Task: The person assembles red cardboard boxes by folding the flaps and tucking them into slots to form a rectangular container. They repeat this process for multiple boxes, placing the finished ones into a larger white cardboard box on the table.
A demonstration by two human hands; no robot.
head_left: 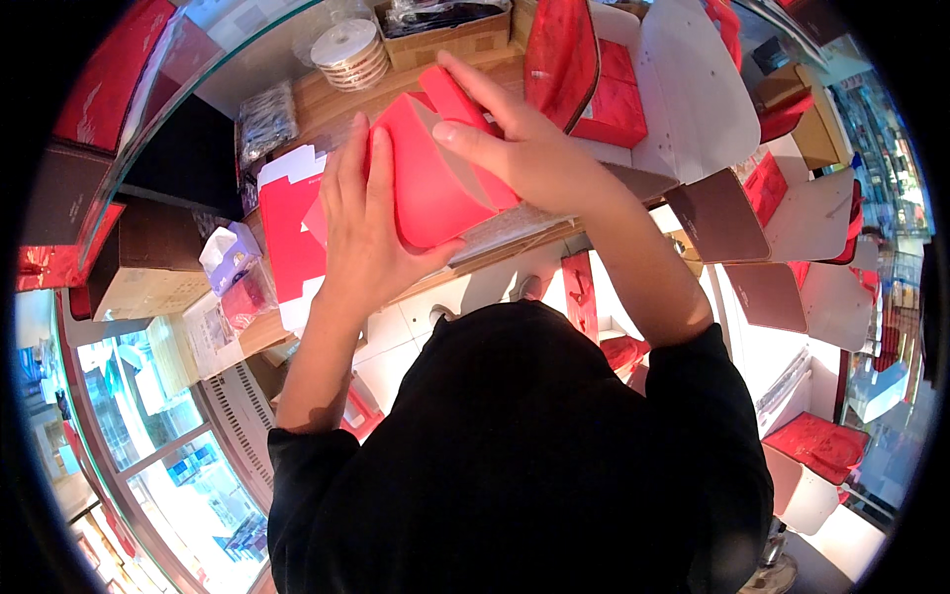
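Note:
A red cardboard box (435,183), partly folded, sits between both hands above a wooden counter (297,109). My left hand (366,228) wraps its left side, fingers pointing up along the wall. My right hand (524,144) lies over the top right, fingers pressing a red flap at the box's upper edge. Under the left hand lies a flat red and white box blank (287,233).
Ribbon spools (348,54) and a cardboard tray stand at the back of the counter. Open red and white boxes (633,99) lie to the right. Brown lids (717,223) sit at the right. A tissue box (230,257) is at the left, by a glass display case.

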